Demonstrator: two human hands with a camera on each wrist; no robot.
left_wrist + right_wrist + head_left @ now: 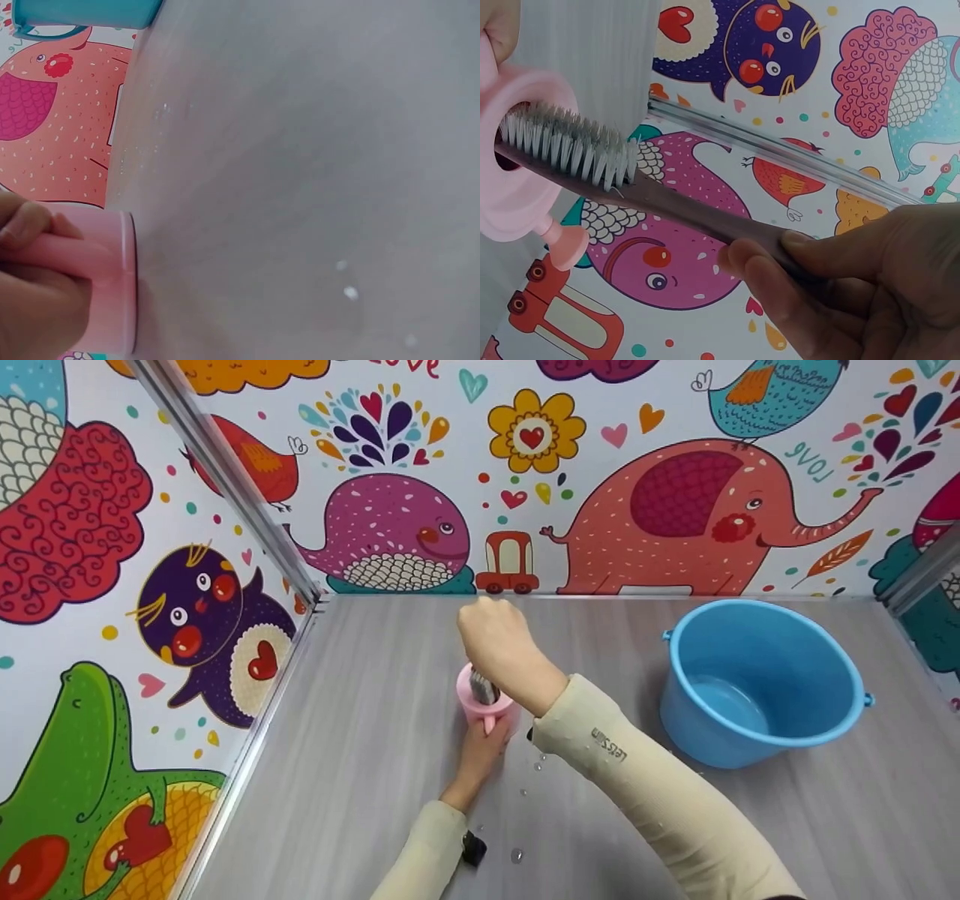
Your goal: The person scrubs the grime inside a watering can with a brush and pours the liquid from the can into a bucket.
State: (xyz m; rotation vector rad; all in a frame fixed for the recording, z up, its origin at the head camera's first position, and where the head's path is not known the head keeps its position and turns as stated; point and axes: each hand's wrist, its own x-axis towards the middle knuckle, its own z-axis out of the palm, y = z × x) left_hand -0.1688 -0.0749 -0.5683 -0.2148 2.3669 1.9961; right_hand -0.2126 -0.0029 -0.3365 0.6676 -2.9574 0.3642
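Observation:
A small pink watering can (466,701) with a flared spout (566,244) stands on the grey table. My left hand (484,746) grips its handle (56,255). With the fingers and thumb of my right hand (840,285), I hold the brown handle of a scrub brush (697,217). Its white bristles (570,142) slant into the can's round mouth, and the tip of the head is hidden inside. Seen from the head, my right hand (501,641) is above the can and covers most of the brush handle.
A blue bucket (739,739) stands on the table (352,750) to the right. Water drops (517,855) lie between the forearms. Printed panels (525,510) wall the table at the back and left, with a metal corner post (232,487).

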